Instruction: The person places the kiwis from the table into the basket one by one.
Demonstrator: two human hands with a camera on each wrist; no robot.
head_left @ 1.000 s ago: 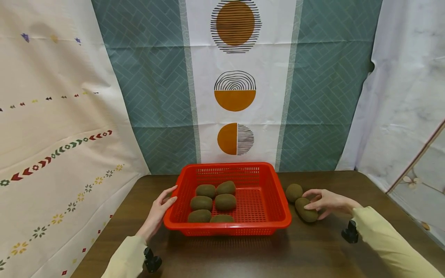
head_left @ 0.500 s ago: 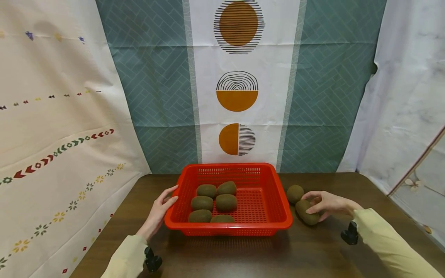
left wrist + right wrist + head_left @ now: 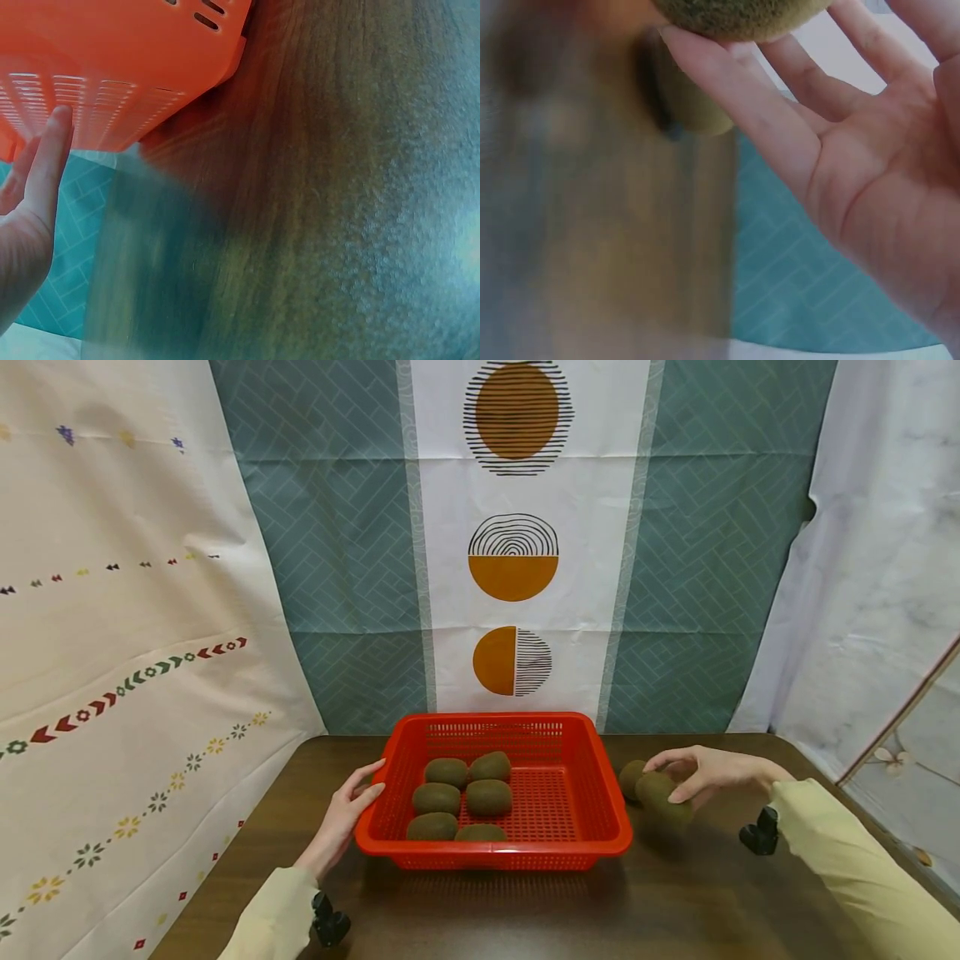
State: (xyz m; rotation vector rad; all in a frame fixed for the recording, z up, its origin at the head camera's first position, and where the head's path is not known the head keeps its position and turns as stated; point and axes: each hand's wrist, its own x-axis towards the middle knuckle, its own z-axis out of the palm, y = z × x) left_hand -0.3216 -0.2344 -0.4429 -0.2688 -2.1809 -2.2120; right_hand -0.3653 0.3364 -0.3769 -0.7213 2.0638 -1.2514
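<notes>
A brown, fuzzy kiwi (image 3: 658, 795) is pinched between the thumb and fingers of my right hand (image 3: 705, 774), raised above the table to the right of the basket. The right wrist view shows the underside of this kiwi (image 3: 742, 16) against the fingertips. Behind it, partly covered, a second kiwi (image 3: 631, 778) lies on the table by the basket's right side. My left hand (image 3: 347, 810) touches the left side of the red plastic basket (image 3: 491, 845) with extended fingers. Inside the basket, several kiwis (image 3: 488, 797) sit in its left and middle part.
The brown wooden table (image 3: 495, 914) carries the basket near its back edge. Behind it hangs a teal and white patterned cloth (image 3: 352, 568). A cream cloth (image 3: 142, 693) borders the left and a marbled white cloth (image 3: 885, 568) the right.
My right hand has lifted the kiwi off the table, moving up and slightly away from me. The left hand keeps its place on the basket. The view has shifted slightly.
</notes>
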